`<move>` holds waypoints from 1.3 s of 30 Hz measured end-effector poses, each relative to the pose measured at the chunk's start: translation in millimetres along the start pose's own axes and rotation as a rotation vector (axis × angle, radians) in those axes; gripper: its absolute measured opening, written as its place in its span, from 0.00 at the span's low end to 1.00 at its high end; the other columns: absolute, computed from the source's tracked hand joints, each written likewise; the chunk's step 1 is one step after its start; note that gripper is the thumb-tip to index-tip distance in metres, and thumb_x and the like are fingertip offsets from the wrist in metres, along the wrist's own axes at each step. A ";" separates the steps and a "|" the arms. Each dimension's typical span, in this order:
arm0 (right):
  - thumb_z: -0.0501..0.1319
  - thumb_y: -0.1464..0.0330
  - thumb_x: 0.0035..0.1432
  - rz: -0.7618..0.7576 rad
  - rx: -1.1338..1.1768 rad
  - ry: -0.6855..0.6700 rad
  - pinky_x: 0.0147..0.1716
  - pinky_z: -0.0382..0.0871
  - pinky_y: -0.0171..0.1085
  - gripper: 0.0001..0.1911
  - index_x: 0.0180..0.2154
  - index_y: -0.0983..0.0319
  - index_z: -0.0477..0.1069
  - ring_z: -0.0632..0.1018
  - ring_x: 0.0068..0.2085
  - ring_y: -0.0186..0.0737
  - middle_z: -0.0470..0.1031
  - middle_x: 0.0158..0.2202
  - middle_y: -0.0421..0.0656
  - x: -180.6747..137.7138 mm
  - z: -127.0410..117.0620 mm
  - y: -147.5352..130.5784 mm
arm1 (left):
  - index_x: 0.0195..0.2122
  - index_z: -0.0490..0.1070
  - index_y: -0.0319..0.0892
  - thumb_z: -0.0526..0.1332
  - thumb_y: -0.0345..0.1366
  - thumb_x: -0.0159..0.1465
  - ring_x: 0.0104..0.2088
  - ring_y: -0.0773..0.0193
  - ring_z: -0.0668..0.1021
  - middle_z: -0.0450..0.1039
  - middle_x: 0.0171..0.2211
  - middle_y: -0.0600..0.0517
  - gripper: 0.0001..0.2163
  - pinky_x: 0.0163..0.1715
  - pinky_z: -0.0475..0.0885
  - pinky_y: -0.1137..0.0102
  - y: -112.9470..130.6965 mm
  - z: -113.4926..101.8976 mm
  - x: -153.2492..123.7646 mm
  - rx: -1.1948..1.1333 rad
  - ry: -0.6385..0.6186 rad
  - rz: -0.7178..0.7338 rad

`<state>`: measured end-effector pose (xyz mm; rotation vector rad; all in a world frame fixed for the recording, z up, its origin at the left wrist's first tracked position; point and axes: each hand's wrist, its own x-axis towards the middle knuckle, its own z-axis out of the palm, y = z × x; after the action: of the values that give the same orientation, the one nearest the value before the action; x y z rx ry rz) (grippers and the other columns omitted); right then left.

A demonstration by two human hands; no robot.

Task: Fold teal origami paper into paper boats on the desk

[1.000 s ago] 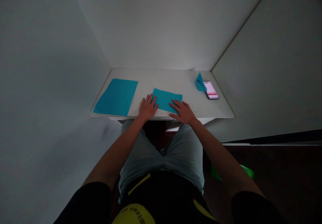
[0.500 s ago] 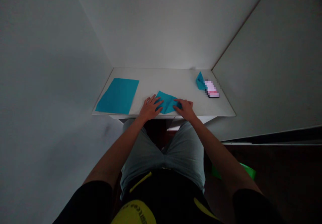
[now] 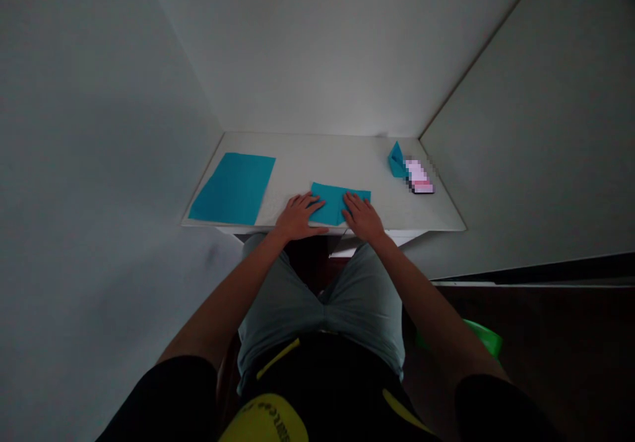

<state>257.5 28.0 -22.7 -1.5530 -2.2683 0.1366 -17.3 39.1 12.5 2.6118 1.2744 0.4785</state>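
Note:
A piece of blue paper [image 3: 329, 205] lies near the front edge of the white tabletop, flat and roughly rectangular, with a crease line near its middle. My left hand [image 3: 298, 217] rests on its left end, fingers spread. On its right part lies my right hand [image 3: 362, 216], palm down with the fingers stretched out flat. Parts of the paper are hidden beneath both hands.
A larger blue sheet [image 3: 234, 189] lies flat at the table's left. At the back right a folded blue paper shape [image 3: 396, 161] stands beside a phone [image 3: 419, 176] with a blurred screen. Walls enclose the table. A green object [image 3: 483, 338] sits low at right.
The paper's right side has gone from angled and raised to flat and squared out. My right hand has flattened from a pinching pose, and my left thumb has moved down towards the table edge.

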 end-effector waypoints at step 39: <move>0.47 0.54 0.79 0.062 0.007 -0.002 0.60 0.65 0.54 0.28 0.71 0.53 0.69 0.73 0.61 0.58 0.75 0.66 0.50 -16.8 -42.7 -20.4 | 0.51 0.84 0.56 0.57 0.27 0.73 0.59 0.44 0.72 0.74 0.61 0.46 0.18 0.56 0.68 0.47 41.0 14.7 38.7 -0.026 0.047 -0.225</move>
<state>260.4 -1.0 18.2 -1.6208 -2.2191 0.1632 40.3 44.2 19.5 2.4095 1.5428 0.5151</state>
